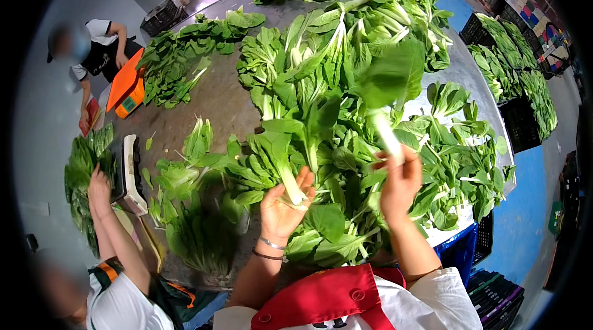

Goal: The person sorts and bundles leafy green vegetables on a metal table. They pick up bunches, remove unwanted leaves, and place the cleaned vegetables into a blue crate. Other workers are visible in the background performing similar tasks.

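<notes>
My left hand (283,207) is palm up, its fingers curled around the white base of a leafy green head (280,156). In my right hand (401,181) is the white stalk of a large green leaf (394,75), blurred and raised above the heap. A big heap of leafy greens (319,47) covers much of the metal table (222,84) in front of me. Loose leaves (458,163) lie to the right of my right hand. A bunch of greens (199,232) rests on the table left of my left wrist.
At lower left a co-worker's hands (99,186) touch packed greens (83,181) by a scale (132,177). Another person (104,47) is beside an orange scale (127,84) at upper left. Crates of greens (523,117) stand beyond the table's right edge, with stacked black crates (493,300) at lower right.
</notes>
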The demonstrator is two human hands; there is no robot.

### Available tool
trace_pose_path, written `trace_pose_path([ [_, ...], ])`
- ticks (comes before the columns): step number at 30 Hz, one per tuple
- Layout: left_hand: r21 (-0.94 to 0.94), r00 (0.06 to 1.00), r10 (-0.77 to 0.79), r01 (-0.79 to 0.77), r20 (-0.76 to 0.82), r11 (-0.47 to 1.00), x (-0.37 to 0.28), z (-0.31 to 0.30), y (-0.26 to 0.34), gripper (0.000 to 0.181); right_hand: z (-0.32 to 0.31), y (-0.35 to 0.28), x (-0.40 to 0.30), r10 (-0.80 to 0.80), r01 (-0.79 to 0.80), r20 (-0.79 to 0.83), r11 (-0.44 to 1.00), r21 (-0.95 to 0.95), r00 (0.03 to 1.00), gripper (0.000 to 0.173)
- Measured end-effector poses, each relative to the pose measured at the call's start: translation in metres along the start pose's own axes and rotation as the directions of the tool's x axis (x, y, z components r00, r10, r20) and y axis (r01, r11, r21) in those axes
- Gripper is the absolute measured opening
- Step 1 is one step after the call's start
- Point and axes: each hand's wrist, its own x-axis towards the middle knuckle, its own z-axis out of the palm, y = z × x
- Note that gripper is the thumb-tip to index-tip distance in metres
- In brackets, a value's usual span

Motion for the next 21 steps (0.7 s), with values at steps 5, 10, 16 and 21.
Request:
trace_pose_path([
  [5, -0.075, 0.995, -0.005, 0.013, 0.097, 0.997, 0.005, -0.027, 0.007, 0.032, 0.032, 0.022, -0.039, -0.031, 0.469, 0.69, 0.755, -0.458, 0.723, 0.035],
  [10, -0.062, 1.0, 0.009, -0.01, -0.017, 0.998, 0.006, -0.031, 0.016, 0.029, 0.039, 0.016, -0.03, -0.038, 0.516, 0.818, 0.792, -0.325, 0.574, 0.037],
  [16, -0.125, 0.995, -0.046, 0.057, 0.083, 0.991, 0.005, -0.021, 0.009, 0.032, 0.044, 0.028, -0.013, -0.109, 0.662, 0.809, 0.643, -0.385, 0.577, 0.044],
  [21, 0.094, 0.998, -0.042, 0.046, -0.041, 0.994, 0.005, -0.039, 0.014, 0.04, 0.046, 0.027, -0.023, -0.049, 0.735, 0.914, 0.613, -0.29, 0.402, 0.045],
])
